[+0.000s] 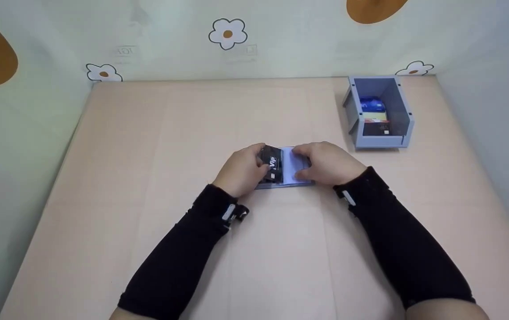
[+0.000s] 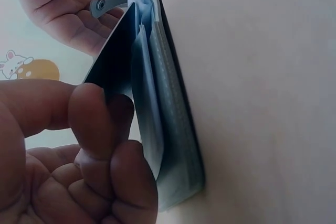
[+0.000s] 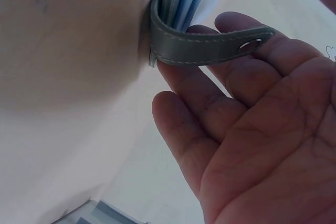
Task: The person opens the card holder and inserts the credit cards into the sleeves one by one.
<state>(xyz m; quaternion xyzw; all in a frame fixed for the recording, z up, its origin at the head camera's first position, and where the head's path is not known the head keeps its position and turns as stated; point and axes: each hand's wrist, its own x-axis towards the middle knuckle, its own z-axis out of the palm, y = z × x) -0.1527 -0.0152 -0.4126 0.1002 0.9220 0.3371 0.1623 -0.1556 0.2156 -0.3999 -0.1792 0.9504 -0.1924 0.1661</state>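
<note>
A card holder (image 1: pixel 284 186) with clear bluish sleeves lies spread on the table in front of me. My left hand (image 1: pixel 240 172) pinches a black card (image 1: pixel 274 156) marked "VIP" between thumb and fingers, over the left part of the holder. In the left wrist view the card (image 2: pixel 116 59) stands tilted against the sleeves. At the holder's right side, my right hand (image 1: pixel 332 163) grips the sleeves, its thumb and fingertips on them. A grey strap (image 3: pixel 194 48) with a metal snap curves out from the holder across the right fingers.
A grey-blue open bin (image 1: pixel 381 142) stands at the back right of the table. Inside it lie several cards, among them a blue card (image 1: pixel 372 104) and a black card (image 1: pixel 374 129). Walls with flower prints rise behind the table (image 1: pixel 148 124) and along its sides.
</note>
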